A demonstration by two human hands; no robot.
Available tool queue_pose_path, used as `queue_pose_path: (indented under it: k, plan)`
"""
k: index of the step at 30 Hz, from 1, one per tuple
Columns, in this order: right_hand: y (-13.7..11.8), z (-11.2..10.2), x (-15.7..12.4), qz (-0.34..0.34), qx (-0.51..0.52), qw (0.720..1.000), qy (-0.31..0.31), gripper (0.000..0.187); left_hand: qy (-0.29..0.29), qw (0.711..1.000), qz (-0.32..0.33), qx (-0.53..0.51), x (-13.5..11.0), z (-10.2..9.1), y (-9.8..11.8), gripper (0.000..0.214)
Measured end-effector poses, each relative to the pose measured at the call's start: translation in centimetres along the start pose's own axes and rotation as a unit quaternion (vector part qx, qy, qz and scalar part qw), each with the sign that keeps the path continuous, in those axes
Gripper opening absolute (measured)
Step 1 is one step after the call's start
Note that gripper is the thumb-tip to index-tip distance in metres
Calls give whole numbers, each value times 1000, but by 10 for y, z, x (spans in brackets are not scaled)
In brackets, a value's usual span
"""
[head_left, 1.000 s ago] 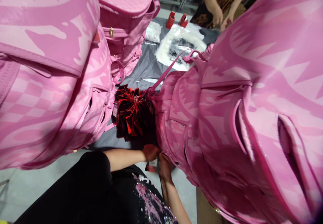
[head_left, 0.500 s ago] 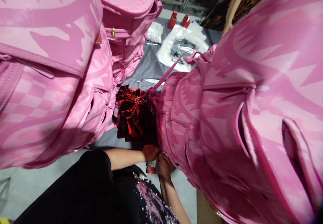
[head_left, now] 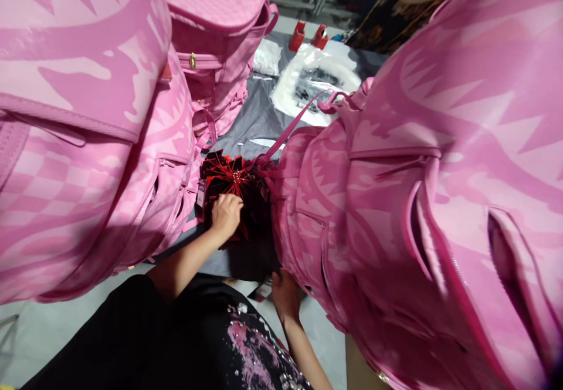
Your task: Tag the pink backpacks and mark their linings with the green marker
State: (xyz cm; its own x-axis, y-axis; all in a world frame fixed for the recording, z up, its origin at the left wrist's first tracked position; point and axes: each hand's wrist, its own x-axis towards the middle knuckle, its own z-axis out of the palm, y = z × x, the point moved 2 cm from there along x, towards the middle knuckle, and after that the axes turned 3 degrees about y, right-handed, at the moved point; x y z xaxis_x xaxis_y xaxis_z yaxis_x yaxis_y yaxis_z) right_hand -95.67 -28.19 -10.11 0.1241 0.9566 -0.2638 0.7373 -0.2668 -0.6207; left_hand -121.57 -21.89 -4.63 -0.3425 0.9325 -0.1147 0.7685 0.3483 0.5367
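My left hand [head_left: 226, 214] rests on a fanned bundle of red and black hang tags [head_left: 231, 182], its fingers curled onto the tags. My right hand [head_left: 285, 295] stays low at the bottom edge of the pink backpack [head_left: 396, 202] on the right, beside a single red tag [head_left: 263, 291] that hangs there; its fingers are hidden against the bag. The bundle lies on a grey table [head_left: 255, 117] between two stacks of pink backpacks.
A stack of pink backpacks [head_left: 88, 114] fills the left. More pink bags [head_left: 220, 20] stand behind. White plastic bags [head_left: 314, 79] and two red tools [head_left: 308, 35] lie farther back. Another person in patterned clothing [head_left: 396, 9] stands at the far side.
My left hand left the single tag at the bag's bottom edge and moved up onto the tag bundle. My right hand stayed put. The other person's arms moved out of view.
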Motion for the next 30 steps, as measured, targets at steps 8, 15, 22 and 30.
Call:
queue_pose_path:
  k: [8,15,22,30]
  plan:
    - [-141,63,49,-188,104,971,-109,34,51,992,-49,102,56,-14,-33,16]
    - [-208,99,92,-249,158,942,-158,32,34,988,-16,150,53,-26,-35,27]
    - [-232,106,123,-189,166,957,-144,35,16,985,29,167,13,-40,-31,30]
    - [-178,61,35,-178,277,935,-130,26,24,975,188,116,-12,-56,-48,32]
